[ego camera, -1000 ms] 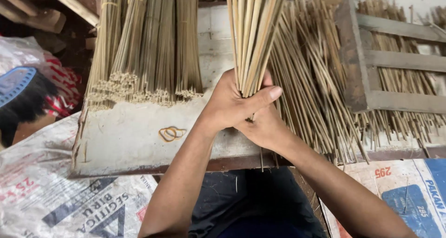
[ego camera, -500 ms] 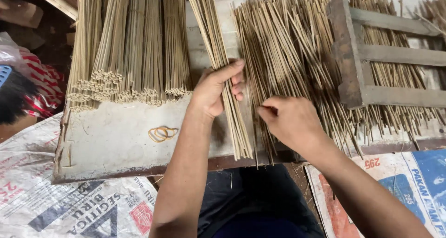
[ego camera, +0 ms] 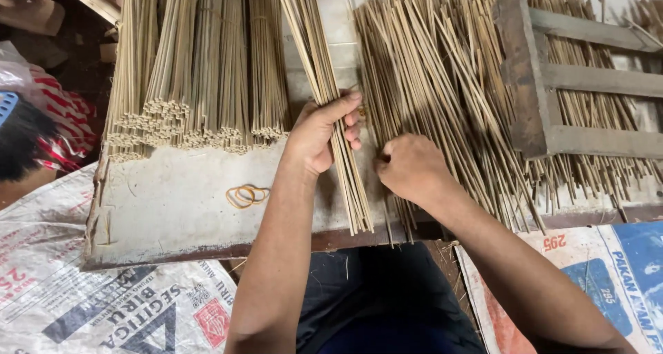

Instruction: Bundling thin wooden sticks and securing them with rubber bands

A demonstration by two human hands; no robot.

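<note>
My left hand (ego camera: 319,134) grips a thin bunch of bamboo sticks (ego camera: 347,188) that lies slanted across the pale wooden board (ego camera: 173,202), its lower ends past the board's front edge. My right hand (ego camera: 411,169) is closed, knuckles up, resting on the near ends of a big loose pile of bamboo sticks (ego camera: 435,84) just to the right. Whether its fingers pinch any sticks is hidden.
Several tied stick bundles (ego camera: 200,71) lie at the board's back left. Yellow rubber bands (ego camera: 245,195) sit on the board. A wooden frame (ego camera: 545,84) rests over the pile at right. Printed sacks (ego camera: 103,299) lie below; another person's dark hair (ego camera: 21,143) shows at left.
The bunch, held upright in both hands a second ago, has been laid down on the board. My right hand let go of it and moved onto the loose pile.
</note>
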